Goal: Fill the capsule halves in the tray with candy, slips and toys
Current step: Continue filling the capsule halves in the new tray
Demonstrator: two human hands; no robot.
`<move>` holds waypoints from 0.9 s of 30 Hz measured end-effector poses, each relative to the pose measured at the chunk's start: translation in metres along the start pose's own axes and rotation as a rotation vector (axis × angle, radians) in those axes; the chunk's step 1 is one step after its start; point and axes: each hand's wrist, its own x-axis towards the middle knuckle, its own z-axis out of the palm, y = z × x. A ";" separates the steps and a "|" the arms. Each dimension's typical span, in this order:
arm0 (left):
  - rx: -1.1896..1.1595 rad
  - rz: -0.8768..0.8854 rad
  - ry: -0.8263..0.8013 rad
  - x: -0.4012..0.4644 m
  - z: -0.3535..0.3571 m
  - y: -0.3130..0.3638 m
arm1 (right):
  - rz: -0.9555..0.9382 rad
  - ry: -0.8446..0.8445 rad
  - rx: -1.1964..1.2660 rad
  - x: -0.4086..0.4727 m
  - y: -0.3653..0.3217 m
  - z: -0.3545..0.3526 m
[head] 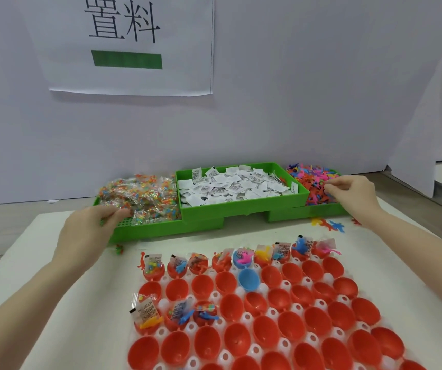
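The left hand reaches into the green bin of candy packets at the far left, fingertips curled onto a clear packet at the bin's near edge, while the right hand is over the heap of small rubbery toys in the far-right bin, its thumb and fingers drawn together in a pinch on one of them. Between the two sits the raised green bin of white paper slips. Nearer the person lies the white tray of red capsule halves — one pair is blue. The far row is filled with candy, slips and toys, and three halves at the left of the third row are filled too (the rest stand bare). A few stray toys lie on the white mat beside the right bin.
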 end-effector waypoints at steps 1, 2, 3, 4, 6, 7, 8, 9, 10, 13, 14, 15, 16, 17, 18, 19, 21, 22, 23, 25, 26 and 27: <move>-0.059 -0.047 0.097 -0.003 -0.003 0.003 | 0.025 0.012 0.006 0.001 -0.002 0.001; -0.148 -0.098 0.187 -0.005 -0.007 0.007 | 0.054 0.032 0.014 0.003 -0.004 0.003; -0.259 -0.149 0.256 -0.007 -0.010 0.010 | 0.085 0.051 0.015 0.005 -0.006 0.004; -0.362 -0.194 0.301 -0.011 -0.015 0.014 | 0.106 0.060 0.011 0.006 -0.010 0.006; -0.550 -0.271 0.322 -0.022 -0.025 0.027 | 0.110 0.016 0.035 0.008 -0.022 0.012; -0.680 -0.314 0.309 -0.029 -0.030 0.035 | 0.090 -0.024 0.063 0.008 -0.030 0.016; -0.815 -0.363 0.276 -0.036 -0.036 0.045 | 0.054 -0.062 0.075 0.008 -0.040 0.019; -0.935 -0.406 0.232 -0.044 -0.041 0.056 | 0.007 -0.093 0.062 0.007 -0.050 0.023; -1.028 -0.432 0.185 -0.050 -0.047 0.067 | -0.048 -0.123 0.032 0.005 -0.060 0.027; -1.139 -0.450 0.085 -0.063 -0.064 0.089 | -0.174 -0.275 -0.120 -0.002 -0.086 0.039; -1.144 -0.447 0.056 -0.065 -0.070 0.091 | -0.194 -0.342 -0.197 -0.004 -0.092 0.043; -1.148 -0.449 0.023 -0.068 -0.075 0.092 | -0.207 -0.410 -0.272 -0.006 -0.097 0.047; -1.149 -0.450 -0.016 -0.071 -0.079 0.092 | -0.211 -0.466 -0.328 -0.008 -0.099 0.051; -1.146 -0.450 -0.055 -0.073 -0.082 0.092 | -0.203 -0.505 -0.358 -0.009 -0.101 0.054; -1.133 -0.448 -0.089 -0.074 -0.084 0.092 | -0.195 -0.518 -0.370 -0.010 -0.102 0.056; -1.121 -0.446 -0.120 -0.075 -0.085 0.091 | -0.181 -0.518 -0.380 -0.010 -0.103 0.058; -1.107 -0.440 -0.163 -0.074 -0.086 0.091 | -0.127 -0.505 -0.376 -0.008 -0.103 0.061; -1.104 -0.435 -0.179 -0.074 -0.086 0.091 | -0.094 -0.501 -0.365 -0.008 -0.103 0.061; -1.108 -0.430 -0.192 -0.073 -0.087 0.090 | -0.068 -0.498 -0.352 -0.008 -0.104 0.062; -1.122 -0.428 -0.197 -0.074 -0.089 0.089 | -0.054 -0.489 -0.325 -0.007 -0.106 0.063; -1.124 -0.426 -0.192 -0.074 -0.090 0.089 | -0.049 -0.471 -0.303 -0.008 -0.105 0.063; -1.124 -0.424 -0.190 -0.074 -0.090 0.089 | -0.042 -0.452 -0.272 -0.007 -0.104 0.064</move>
